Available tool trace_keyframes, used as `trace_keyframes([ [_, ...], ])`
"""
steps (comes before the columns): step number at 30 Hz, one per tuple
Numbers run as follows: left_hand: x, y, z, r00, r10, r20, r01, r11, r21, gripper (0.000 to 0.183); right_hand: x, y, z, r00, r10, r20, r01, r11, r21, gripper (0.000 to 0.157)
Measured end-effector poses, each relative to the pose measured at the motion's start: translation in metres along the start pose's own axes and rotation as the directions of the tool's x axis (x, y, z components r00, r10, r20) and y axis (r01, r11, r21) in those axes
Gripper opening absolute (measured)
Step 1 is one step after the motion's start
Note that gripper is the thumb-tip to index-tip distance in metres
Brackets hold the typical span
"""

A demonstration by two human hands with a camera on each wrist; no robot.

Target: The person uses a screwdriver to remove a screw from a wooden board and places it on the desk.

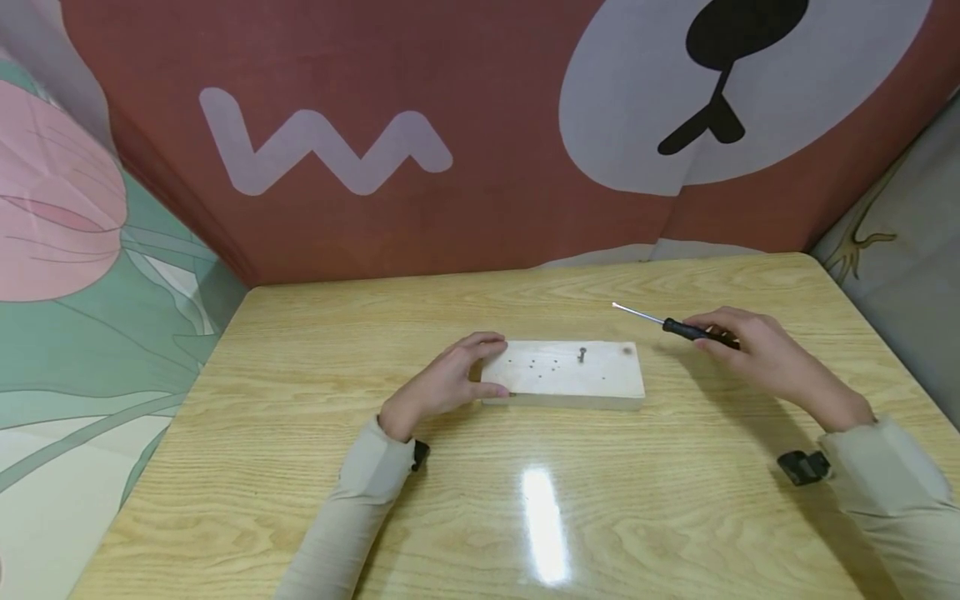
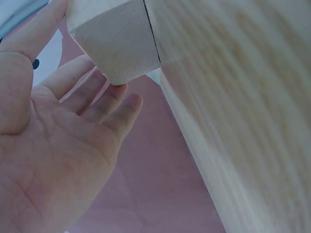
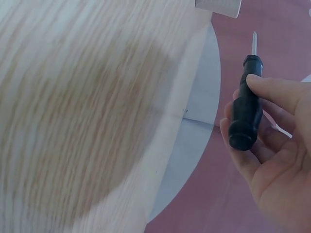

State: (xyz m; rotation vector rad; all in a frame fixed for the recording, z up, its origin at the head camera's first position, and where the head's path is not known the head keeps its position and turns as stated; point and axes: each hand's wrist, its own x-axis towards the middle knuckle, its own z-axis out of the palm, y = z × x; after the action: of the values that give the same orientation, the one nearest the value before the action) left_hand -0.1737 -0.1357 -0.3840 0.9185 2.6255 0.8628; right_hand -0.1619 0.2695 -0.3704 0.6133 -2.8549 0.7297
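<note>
A pale wooden block (image 1: pixel 562 383) lies on the table, with several small holes and a dark spot in its top. One screw (image 1: pixel 582 355) stands in the block, right of the middle. My left hand (image 1: pixel 444 379) grips the block's left end, thumb at the front and fingers at the back; the left wrist view shows the end face (image 2: pixel 116 46) between them. Off to the block's right, my right hand (image 1: pixel 768 354) holds a screwdriver (image 3: pixel 247 109) by its black handle above the table. The metal shaft points left, its tip apart from the screw.
The wood-grain table (image 1: pixel 360 517) stretches around the block, with a bright reflection near the front. Behind it hangs a reddish-brown printed cloth (image 1: pixel 375 225), and patterned cloths flank both sides. Each wrist carries a small black device (image 1: pixel 804 467).
</note>
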Motion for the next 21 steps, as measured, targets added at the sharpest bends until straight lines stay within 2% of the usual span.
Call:
trace_keyframes([
  [21,0.0,0.001,0.0,0.999,-0.032,0.004,0.032,0.999,0.004,0.073,0.0,-0.014,-0.001,0.987,-0.019,-0.158,0.021,1.0,0.011,0.028],
])
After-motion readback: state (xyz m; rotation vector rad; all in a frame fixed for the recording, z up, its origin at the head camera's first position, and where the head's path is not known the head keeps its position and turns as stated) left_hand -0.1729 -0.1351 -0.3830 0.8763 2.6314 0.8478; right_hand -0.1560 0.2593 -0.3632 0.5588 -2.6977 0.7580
